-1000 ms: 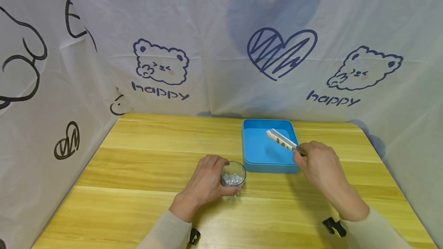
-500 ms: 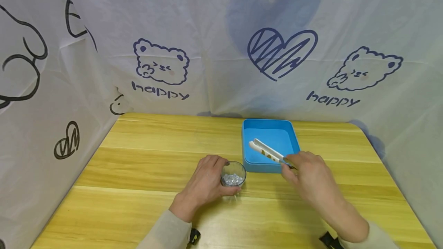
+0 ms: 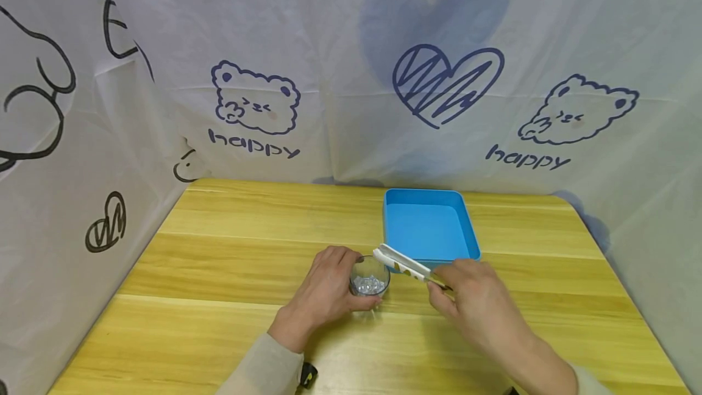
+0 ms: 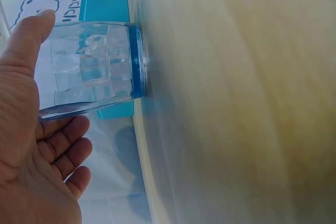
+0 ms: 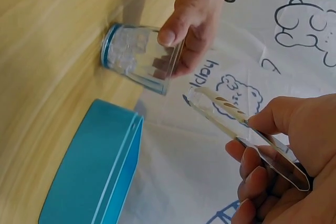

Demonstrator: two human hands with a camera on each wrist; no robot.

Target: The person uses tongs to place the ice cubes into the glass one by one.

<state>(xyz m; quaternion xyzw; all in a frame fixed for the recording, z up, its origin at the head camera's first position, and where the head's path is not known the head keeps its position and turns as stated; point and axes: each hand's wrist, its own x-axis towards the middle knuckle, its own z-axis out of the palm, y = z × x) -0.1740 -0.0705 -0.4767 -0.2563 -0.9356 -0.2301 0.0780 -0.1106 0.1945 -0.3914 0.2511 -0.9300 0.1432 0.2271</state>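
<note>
My left hand grips a clear drinking glass near its rim, thumb on one side and fingers on the other. The glass stands upright on the table, with several clear ice-like cubes in its lower part. In my right hand is a pair of small tongs with white, gold-patterned arms, pinched between thumb and fingers. The tongs' tips overlap the glass's right rim in the head view. Between those tips the right wrist view shows a clear, glassy piece.
A shallow blue box with an open top stands just behind and right of the glass. The wood-grain table meets white printed cloth at the back and sides.
My right hand has brought the tongs left and toward me, from over the blue box to the rim of the glass. The left hand and glass have stayed in place.
</note>
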